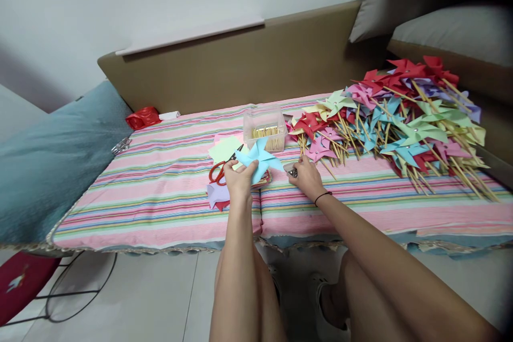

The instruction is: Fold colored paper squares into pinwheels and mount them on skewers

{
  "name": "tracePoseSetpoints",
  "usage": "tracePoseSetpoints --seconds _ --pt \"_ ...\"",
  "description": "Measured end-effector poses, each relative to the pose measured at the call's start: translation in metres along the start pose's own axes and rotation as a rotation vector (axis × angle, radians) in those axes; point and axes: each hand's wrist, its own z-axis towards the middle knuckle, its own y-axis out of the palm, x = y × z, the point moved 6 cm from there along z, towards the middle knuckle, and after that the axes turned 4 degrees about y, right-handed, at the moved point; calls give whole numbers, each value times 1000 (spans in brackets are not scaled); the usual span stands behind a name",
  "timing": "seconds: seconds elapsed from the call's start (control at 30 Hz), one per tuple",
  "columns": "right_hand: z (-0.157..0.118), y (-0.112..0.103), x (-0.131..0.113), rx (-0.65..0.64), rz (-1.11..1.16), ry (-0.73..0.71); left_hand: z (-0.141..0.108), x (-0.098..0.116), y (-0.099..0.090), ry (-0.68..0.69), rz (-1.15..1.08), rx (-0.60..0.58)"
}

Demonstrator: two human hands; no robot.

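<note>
A light blue paper pinwheel is pinched in my left hand, above the striped cover. My right hand is closed at a small container of dark pins, its fingertips on the container's right side; whether a pin is between them is too small to tell. Behind the pinwheel stands a clear plastic box of short wooden sticks. Red-handled scissors lie left of my left hand, beside pale green paper and purple paper.
Several finished pinwheels on sticks form a large pile at the right. A red plastic bag lies at the back left, near a small metallic packet. The striped cover ends at a front edge above the floor.
</note>
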Motion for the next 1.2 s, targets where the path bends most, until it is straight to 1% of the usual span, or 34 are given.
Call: tracePoseSetpoints --seconds 0.13,0.23,0.3,0.37,0.43,0.53,0.63,0.7,0.77,0.87,0.93,1.0,1.1,1.2 --pt "-1 -2 -2 44 37 0 -1 -1 1 -24 11 -13" --pt "-1 -14 0 73 89 -42 0 -1 1 -30 17 -20" --pt "0 -29 8 111 127 -56 0 -1 1 -31 17 -23" --pt "-1 -42 22 141 155 -38 1 -1 1 -31 14 -28" --pt "-2 -48 38 113 174 -13 2 -1 1 -29 6 -34" --pt "-7 -39 56 -44 196 -10 3 -1 3 -27 -6 -46" --pt "-13 -23 62 -171 202 -12 2 -3 5 -32 -7 -55" --pt "-15 -15 61 -200 198 -2 1 -5 7 -38 -2 -66" --pt "-16 -11 58 -202 199 8 -1 -6 9 -47 4 -84" --pt "-15 -13 52 -178 229 11 -5 -7 12 -59 16 -107" --pt "-14 -21 48 -153 282 -1 -6 -7 13 -58 22 -112" --pt "-14 -35 45 -117 368 -28 -8 -6 14 -53 26 -118" --pt "-18 -65 35 -57 530 -85 -11 -7 18 -56 34 -161" --pt "-30 -93 17 15 738 -143 -15 -11 25 -49 82 -237"
